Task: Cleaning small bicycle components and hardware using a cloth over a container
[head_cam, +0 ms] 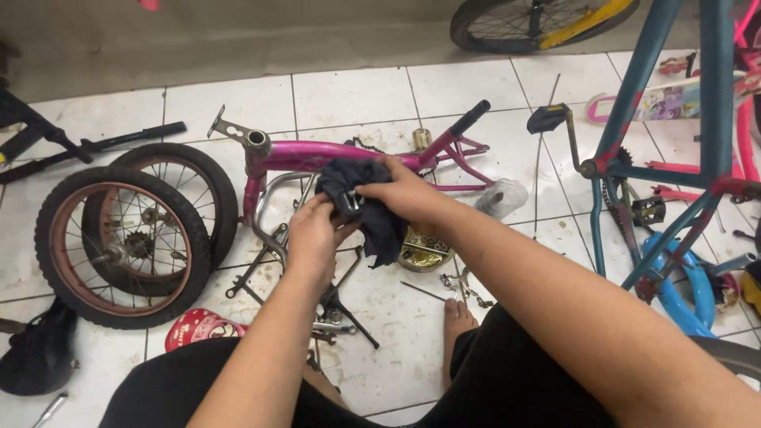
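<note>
My left hand (313, 238) and my right hand (400, 192) both grip a dark navy rag (372, 218) bunched around a small metal part (352, 201) that peeks out between them. They are held above a stripped pink child's bike frame (317, 154) lying on the white tiled floor (357, 95). A gold chainring (424, 252) lies just below the rag. Loose metal rods and tools (341, 305) are scattered under my left wrist.
Two small wheels (127, 238) lean together at left, with a black saddle (40, 353) and a red cap-like part (198, 326) nearby. A teal bike frame (697, 103) stands at right over a blue part (682, 289). My bare foot (458, 317) rests on the tiles.
</note>
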